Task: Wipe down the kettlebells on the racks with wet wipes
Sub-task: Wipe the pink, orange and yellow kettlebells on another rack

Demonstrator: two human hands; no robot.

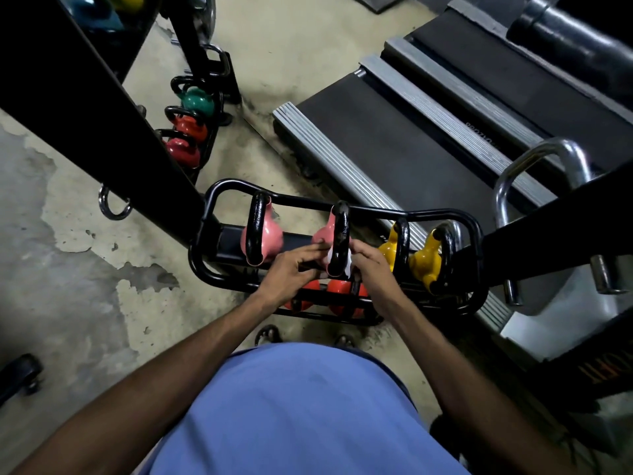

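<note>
Blue shirt [308, 406] fills the 6 o'clock edge of the view, with both forearms reaching toward 12 o'clock. They meet at a pink kettlebell [322, 236] sitting on the top tier of the rack [308, 197], second in a row of four. Its black handle [339, 241] runs lengthwise from 12 to 6 o'clock, near end toward the person. A white wet wipe [346, 265] is wrapped round that near end.

On the handle's 3 o'clock side, the right grip [373, 269] is clamped on the wipe, fingers curled over it. On the 9 o'clock side, the left grip [287, 272] has fingers stretched out and apart, tips resting on the bell's body; whether they also catch the wipe I cannot tell. Both hands are about equally near. The wiping hand probably has to travel up the handle toward 12 o'clock, with the left steadying the bell.

Another pink kettlebell [270, 231] sits at 9 o'clock and two yellow kettlebells [424, 262] at 3 o'clock. Red kettlebells [339, 293] lie on the lower tier under the hands. A treadmill [376, 132] is at 1 o'clock and a second rack [197, 101] at 10 o'clock.
</note>
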